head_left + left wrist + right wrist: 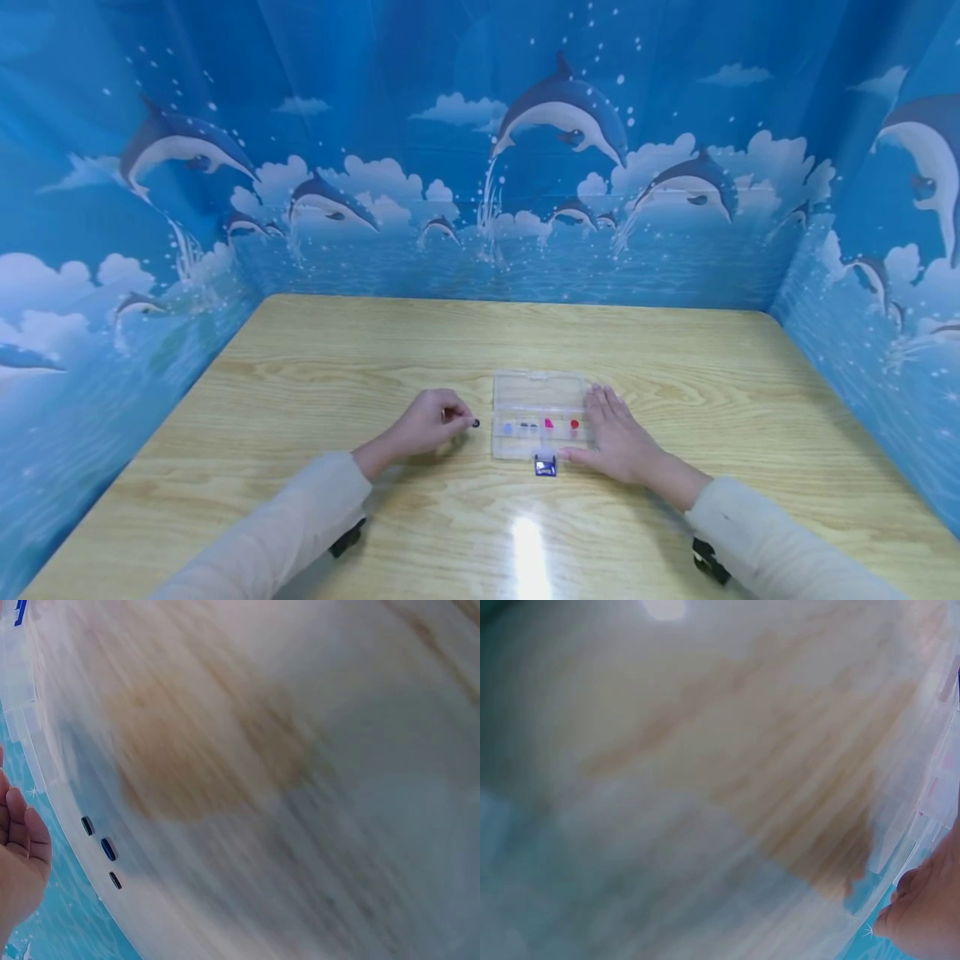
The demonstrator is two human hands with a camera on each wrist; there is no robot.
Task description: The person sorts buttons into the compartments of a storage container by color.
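Note:
A clear plastic compartment box [538, 387] lies on the table with its lid raised back. Its front compartments hold a pale blue piece [507, 428], small dark pieces [528, 426], a pink piece [549, 423] and a red round piece [574, 424]. To the left of the box, my left hand [431, 422] pinches a small black round piece [476, 423] between thumb and fingertips. My right hand [621, 442] lies along the box's right side, fingers straight and touching it. In the left wrist view, several small dark discs [109, 849] lie near the left hand [21, 859].
A dark blue label or tab [546, 466] shows at the box's front edge. The wood-grain table [375, 342] is bordered by a blue dolphin-print cloth [450, 125] at the back and both sides. A black wrist strap part [347, 537] sits under the left sleeve.

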